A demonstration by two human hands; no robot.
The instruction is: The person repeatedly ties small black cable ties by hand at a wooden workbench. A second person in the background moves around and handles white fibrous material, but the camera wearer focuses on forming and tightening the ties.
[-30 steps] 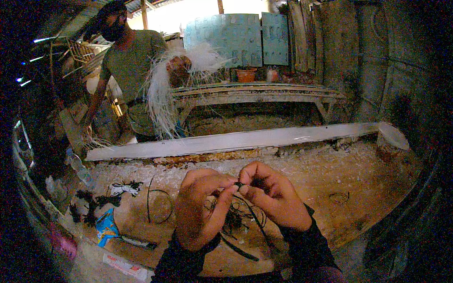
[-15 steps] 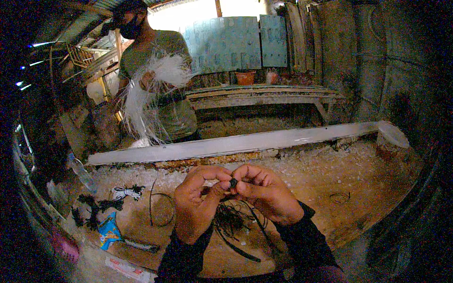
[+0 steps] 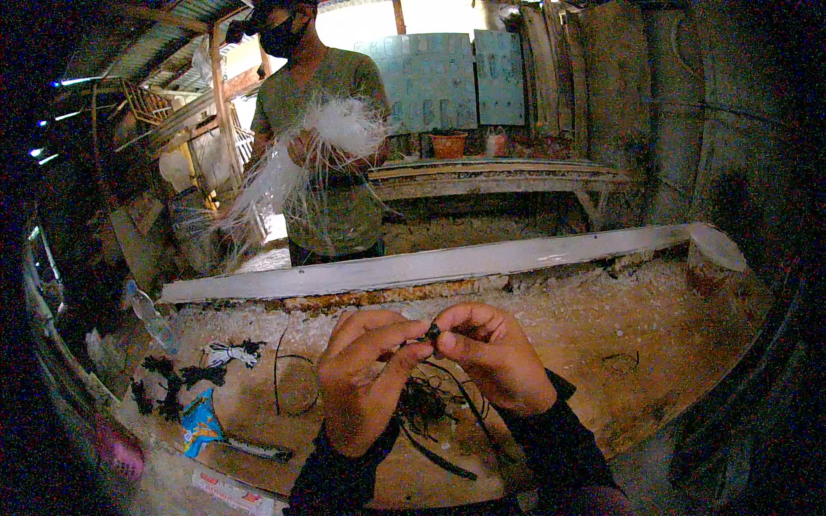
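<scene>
Between my fingertips, over the middle of the wooden table (image 3: pixel 594 387), is a small dark knotted piece (image 3: pixel 433 332); its exact kind is too small to tell. My left hand (image 3: pixel 366 374) pinches it from one side, thumb against forefinger. From the other side my right hand (image 3: pixel 492 354) grips it the same way. Under my hands lies a tangle of black cords (image 3: pixel 422 402), partly hidden by them. A thicker black strip (image 3: pixel 439 460) runs out of the tangle toward the table's near edge.
Left lie black bundles (image 3: pixel 168 383), a white-and-black string bundle (image 3: pixel 232 353), a blue packet (image 3: pixel 201 423), a dark-handled tool (image 3: pixel 258 449) and a clear bottle (image 3: pixel 151 318). A white beam (image 3: pixel 430 267) borders the far edge; a round container (image 3: pixel 716 249) stands right. Beyond, a person (image 3: pixel 323 189) holds pale fibres (image 3: pixel 340 129).
The person across the table has shifted to the right with the pale fibres. My hands stay in nearly the same place, and the dark piece has turned slightly between my fingers.
</scene>
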